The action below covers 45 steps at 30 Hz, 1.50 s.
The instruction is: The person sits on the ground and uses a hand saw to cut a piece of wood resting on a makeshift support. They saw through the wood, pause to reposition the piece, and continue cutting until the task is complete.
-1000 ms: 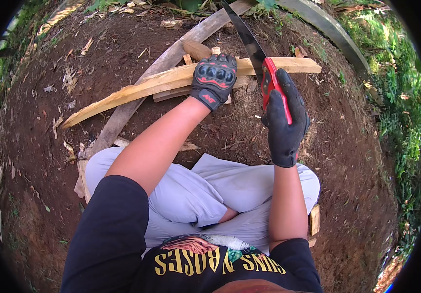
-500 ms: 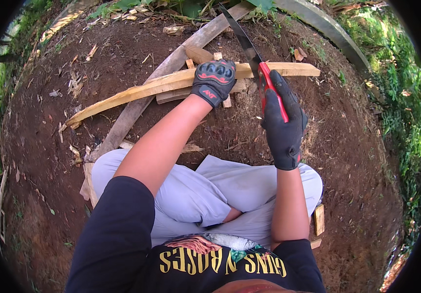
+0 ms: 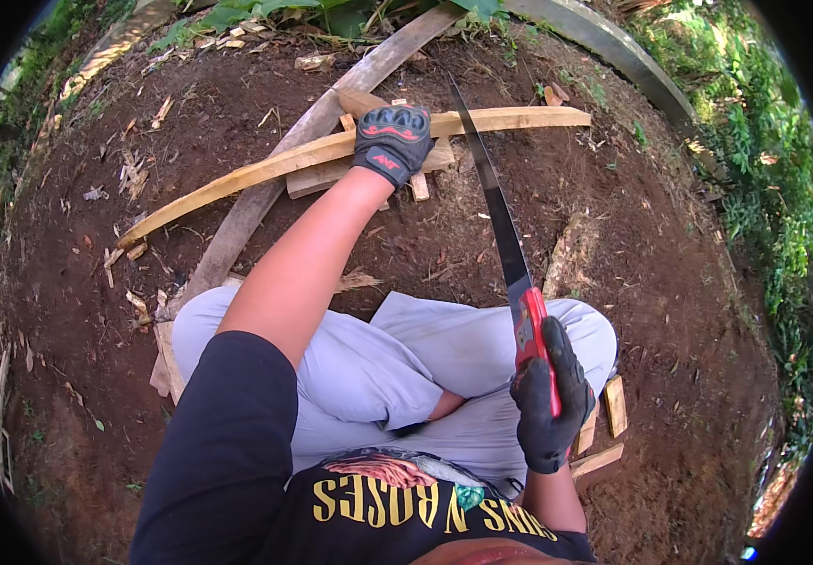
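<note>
Red saw handle [image 3: 531, 334], black gloves (red-trimmed), pale yellow plank [image 3: 265, 169].

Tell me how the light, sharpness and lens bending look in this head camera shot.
Head view: even daylight with soft shadows on the soil, no glare; left hand, curved wooden strip and saw in the right hand are sharp; the fisheye bends the plank and blackens the corners.

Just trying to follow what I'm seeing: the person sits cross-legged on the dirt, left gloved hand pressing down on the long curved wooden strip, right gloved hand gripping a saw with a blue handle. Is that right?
Nearly. The head view shows that the handle of the saw is red, not blue. The rest holds: the left gloved hand presses on the curved wooden strip, and the right gloved hand grips the saw.
</note>
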Available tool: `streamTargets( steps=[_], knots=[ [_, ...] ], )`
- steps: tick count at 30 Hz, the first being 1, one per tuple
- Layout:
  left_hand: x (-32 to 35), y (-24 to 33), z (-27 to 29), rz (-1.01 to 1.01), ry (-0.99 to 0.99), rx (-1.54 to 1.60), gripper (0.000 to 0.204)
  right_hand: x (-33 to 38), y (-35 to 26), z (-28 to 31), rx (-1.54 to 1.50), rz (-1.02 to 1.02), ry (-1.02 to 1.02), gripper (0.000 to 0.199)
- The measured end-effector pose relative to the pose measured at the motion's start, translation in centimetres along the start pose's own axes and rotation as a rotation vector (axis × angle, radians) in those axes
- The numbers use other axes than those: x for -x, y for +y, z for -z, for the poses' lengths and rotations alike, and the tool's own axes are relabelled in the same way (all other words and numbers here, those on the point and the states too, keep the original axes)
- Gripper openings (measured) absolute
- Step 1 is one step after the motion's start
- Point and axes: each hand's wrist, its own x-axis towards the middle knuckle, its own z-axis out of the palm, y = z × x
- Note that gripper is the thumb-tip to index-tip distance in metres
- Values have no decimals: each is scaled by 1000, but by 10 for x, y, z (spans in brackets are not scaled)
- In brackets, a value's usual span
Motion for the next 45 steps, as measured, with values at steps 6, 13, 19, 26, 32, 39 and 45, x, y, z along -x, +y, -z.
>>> streamTargets(
  steps=[6, 13, 19, 26, 32, 39, 45],
  knots=[
    [-1, -6, 6, 17, 9, -8, 22, 41, -26, 38, -21, -67, 118, 49],
    [-7, -9, 17, 57, -101, 83, 38, -44, -19, 7, -81, 53, 253, 52],
    [-8, -8, 30, 13, -184, 88, 45, -132, -12, -48, -290, 123, 315, 47],
    [9, 11, 76, 60, -293, 23, 56, -144, 10, -66, -292, 202, 240, 42],
    [49, -1, 107, 188, -288, -44, 56, -145, 10, -77, -373, 322, 137, 48],
    [81, -28, 82, 199, -217, -147, 49, -136, 0, -96, -282, 317, -130, 51],
    [52, -16, 54, 168, -79, -52, 37, -149, 7, -97, -340, 115, -46, 53]
  ],
)
